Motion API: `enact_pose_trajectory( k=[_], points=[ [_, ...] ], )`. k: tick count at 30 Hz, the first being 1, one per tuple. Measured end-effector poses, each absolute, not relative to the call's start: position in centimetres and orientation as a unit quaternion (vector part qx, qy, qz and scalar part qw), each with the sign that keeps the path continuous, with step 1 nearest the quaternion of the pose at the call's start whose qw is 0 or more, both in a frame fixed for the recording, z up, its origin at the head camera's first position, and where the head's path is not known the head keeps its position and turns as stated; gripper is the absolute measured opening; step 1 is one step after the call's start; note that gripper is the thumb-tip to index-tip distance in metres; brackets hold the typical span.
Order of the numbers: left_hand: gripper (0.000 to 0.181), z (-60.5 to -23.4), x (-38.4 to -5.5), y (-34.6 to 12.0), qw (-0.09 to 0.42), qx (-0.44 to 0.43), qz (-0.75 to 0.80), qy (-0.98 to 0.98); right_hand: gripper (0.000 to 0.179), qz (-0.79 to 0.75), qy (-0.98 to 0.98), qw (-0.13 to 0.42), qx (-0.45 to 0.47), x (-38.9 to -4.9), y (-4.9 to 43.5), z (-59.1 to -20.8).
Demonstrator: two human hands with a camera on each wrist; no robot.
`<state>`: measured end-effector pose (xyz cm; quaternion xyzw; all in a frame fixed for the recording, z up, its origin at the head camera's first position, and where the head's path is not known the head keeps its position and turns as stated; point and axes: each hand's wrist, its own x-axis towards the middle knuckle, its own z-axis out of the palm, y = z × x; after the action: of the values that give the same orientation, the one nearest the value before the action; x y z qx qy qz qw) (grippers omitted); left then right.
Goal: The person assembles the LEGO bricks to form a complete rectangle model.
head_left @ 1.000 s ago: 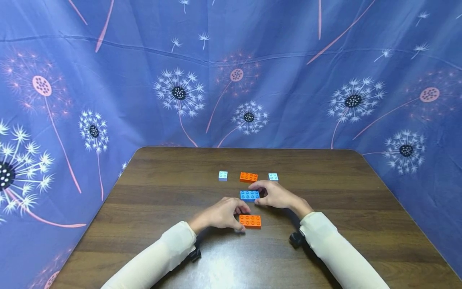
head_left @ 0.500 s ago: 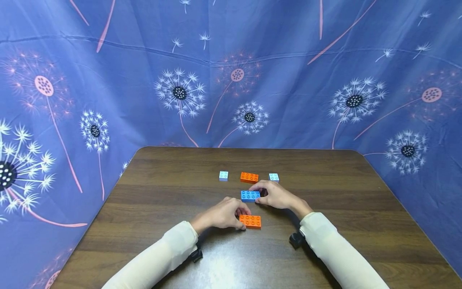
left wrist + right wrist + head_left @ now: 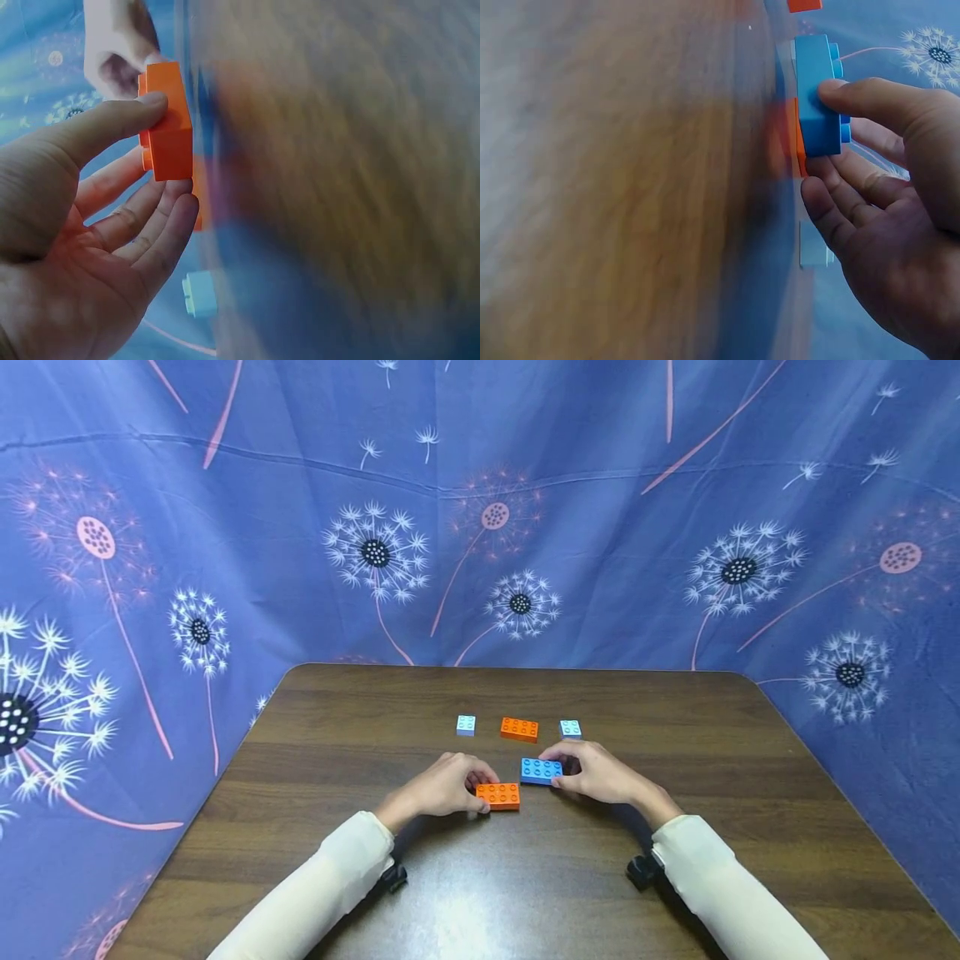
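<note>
Left of the blue eight-stud brick (image 3: 542, 771), the part-curled left hand (image 3: 444, 783) pinches an orange eight-stud brick (image 3: 500, 796), behind-left of the blue one lie a pale-blue four-stud brick (image 3: 466, 725) and a second orange brick (image 3: 519, 729), behind-right another pale-blue brick (image 3: 570, 728), and the part-curled right hand (image 3: 602, 773) pinches the blue one's right end, nothing yet joined.
</note>
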<state>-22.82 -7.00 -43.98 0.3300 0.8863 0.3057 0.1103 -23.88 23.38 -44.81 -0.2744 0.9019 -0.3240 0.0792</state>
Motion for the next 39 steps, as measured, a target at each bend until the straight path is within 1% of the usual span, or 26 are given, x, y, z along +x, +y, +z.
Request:
enact_pose_trajectory(
  k=[6,15,30,39],
  points=[
    [0.034,-43.5,-23.2,-7.8,0.110,0.307,0.313,0.892,0.035,-0.329,0.900,0.074,-0.278,-22.7,24.2,-44.9],
    [0.034,-43.6,-23.4,-8.0,0.112,0.309,0.308,0.893,0.035,-0.316,0.895,0.070,-0.306,-21.3,23.8,-44.6],
    [0.033,-44.4,-23.1,-7.0,0.125,0.328,0.304,0.886,0.034,-0.312,0.891,0.080,-0.321,-20.9,22.7,-45.5],
    [0.035,-44.6,-23.0,-6.8,0.119,0.324,0.302,0.889,0.036,-0.304,0.890,0.076,-0.332,-21.0,22.7,-45.7]
  ],
)
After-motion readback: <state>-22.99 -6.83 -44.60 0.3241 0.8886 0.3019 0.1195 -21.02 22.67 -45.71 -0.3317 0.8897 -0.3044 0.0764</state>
